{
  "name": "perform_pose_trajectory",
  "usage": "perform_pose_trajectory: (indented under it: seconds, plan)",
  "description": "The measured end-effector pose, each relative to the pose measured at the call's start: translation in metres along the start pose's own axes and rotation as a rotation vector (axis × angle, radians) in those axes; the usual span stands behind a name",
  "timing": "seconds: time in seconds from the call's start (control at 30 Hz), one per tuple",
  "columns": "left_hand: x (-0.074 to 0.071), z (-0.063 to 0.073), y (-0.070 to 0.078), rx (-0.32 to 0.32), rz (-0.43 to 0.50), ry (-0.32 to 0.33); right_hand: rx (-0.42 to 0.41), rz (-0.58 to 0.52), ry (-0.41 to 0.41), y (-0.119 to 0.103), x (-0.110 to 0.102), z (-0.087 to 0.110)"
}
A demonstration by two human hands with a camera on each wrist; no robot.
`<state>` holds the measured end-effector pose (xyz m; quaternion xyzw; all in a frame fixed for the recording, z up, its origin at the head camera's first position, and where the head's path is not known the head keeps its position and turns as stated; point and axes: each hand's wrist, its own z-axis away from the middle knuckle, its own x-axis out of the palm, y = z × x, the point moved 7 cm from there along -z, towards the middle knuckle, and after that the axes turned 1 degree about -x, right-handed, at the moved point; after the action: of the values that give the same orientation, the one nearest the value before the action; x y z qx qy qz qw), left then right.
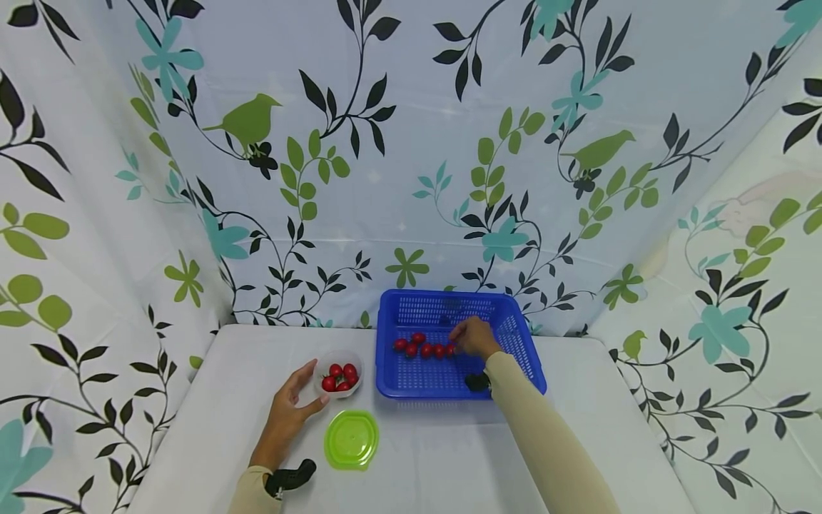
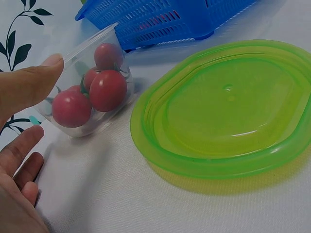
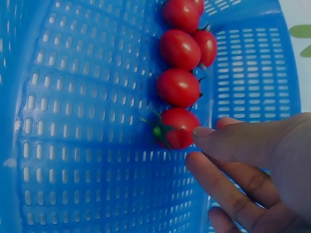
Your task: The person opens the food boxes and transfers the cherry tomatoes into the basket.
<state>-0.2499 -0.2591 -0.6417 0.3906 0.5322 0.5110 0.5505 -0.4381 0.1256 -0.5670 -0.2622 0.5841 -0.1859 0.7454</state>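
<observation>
In the head view, my left hand (image 1: 287, 410) is beside a small clear plastic container (image 1: 319, 387) with several cherry tomatoes (image 1: 343, 386) in it. Its thumb overlaps the container's rim in the left wrist view, with the other fingers (image 2: 19, 150) spread apart from the thumb. Inside the blue basket (image 1: 417, 390), my right hand (image 1: 477, 338) reaches down to the end of a row of red cherry tomatoes (image 3: 179, 87). The thumb tip is right at the last tomato (image 3: 182, 127), which has a green stem; the index fingertip is just below it, not closed around it.
A green plastic lid (image 1: 351, 440) lies on the white table (image 1: 424, 457), in front of the container. The basket, with slotted walls, stands at the back right of the container. A patterned curtain (image 1: 398, 143) hangs behind and on both sides.
</observation>
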Motion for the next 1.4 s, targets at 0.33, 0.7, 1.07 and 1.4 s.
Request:
perform_pose_trajectory:
  seconds: [0.33,0.7,1.07,1.4]
  plan:
    - [0.001,0.002,0.002,0.016,-0.002,-0.002,-0.113,0.009,0.081,-0.034,-0.011,0.01]
    - [0.001,0.001,-0.001,0.004,-0.007,0.003,-0.219,-0.094,0.128,-0.082,-0.013,0.025]
    - [0.001,0.0,-0.002,-0.004,-0.015,0.005,-0.284,-0.13,0.085,-0.121,0.001,0.044]
    - [0.001,0.0,-0.002,-0.002,-0.011,0.006,-0.335,-0.122,0.06,-0.147,0.019,0.055]
